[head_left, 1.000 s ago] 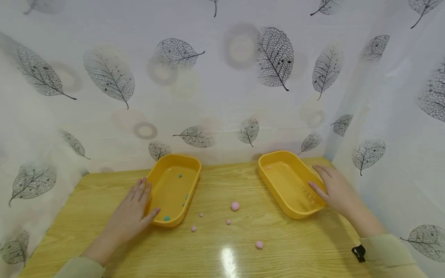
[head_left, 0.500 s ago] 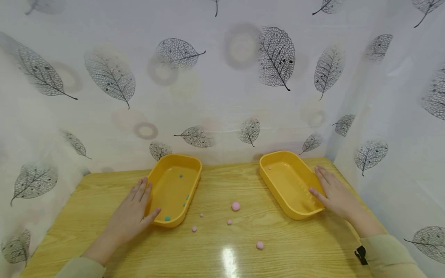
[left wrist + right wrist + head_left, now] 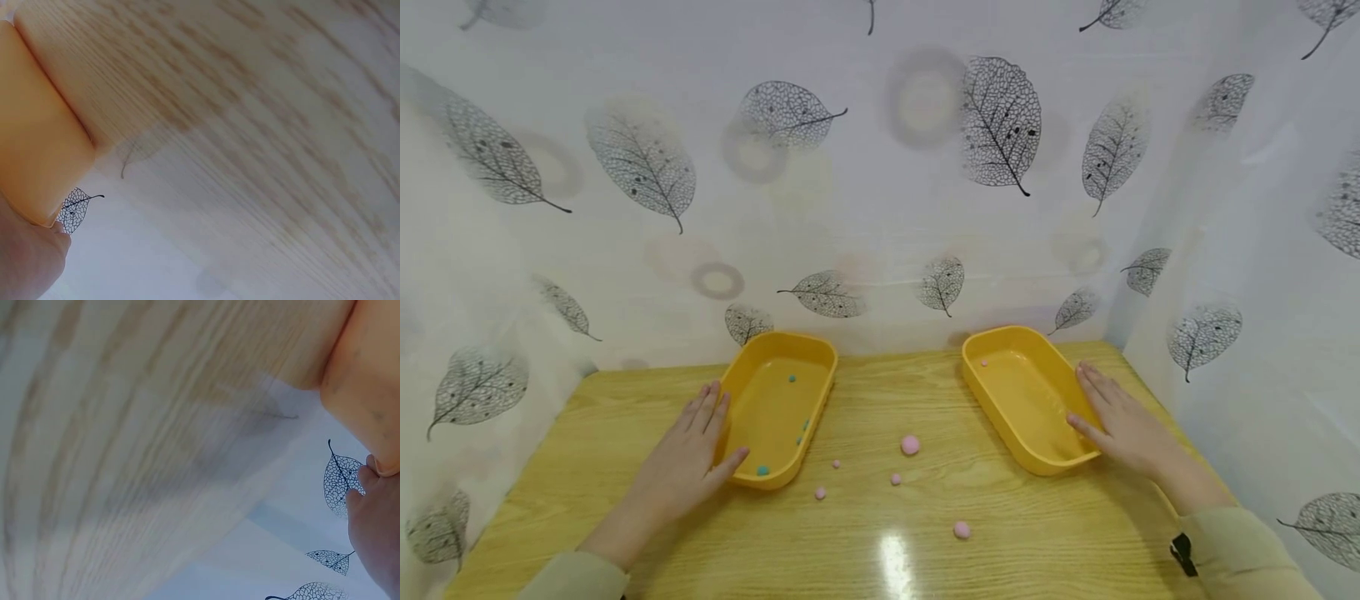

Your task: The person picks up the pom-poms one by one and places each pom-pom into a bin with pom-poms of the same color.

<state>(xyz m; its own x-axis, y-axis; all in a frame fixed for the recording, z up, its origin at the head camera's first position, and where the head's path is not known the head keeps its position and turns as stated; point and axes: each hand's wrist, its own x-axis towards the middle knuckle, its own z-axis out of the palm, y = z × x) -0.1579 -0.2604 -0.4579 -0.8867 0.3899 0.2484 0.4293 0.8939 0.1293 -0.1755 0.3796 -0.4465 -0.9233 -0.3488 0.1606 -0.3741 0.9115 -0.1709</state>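
Two yellow plastic trays stand on the wooden table in the head view. My left hand [image 3: 673, 458] lies along the outer side of the left tray [image 3: 763, 412], fingers straight, thumb spread towards its near corner. Several small teal balls [image 3: 763, 471] lie in that tray. On the other side, my right hand [image 3: 1131, 433] rests against the outer edge of the right tray [image 3: 1026, 400], fingers extended and thumb over the rim. A tiny pink ball [image 3: 984, 363] sits at that tray's far end. Each wrist view shows part of a hand at a tray's rim.
Several pink balls of different sizes, the largest pink ball [image 3: 910, 445] among them, lie on the table [image 3: 880, 400] between and in front of the trays. A leaf-printed white curtain [image 3: 880, 208] encloses the back and sides. A black strap [image 3: 1183, 554] hangs by the right sleeve.
My right hand has shifted slightly outward and down, from over the right tray's edge to against its outer side. The left hand and the balls have stayed put.
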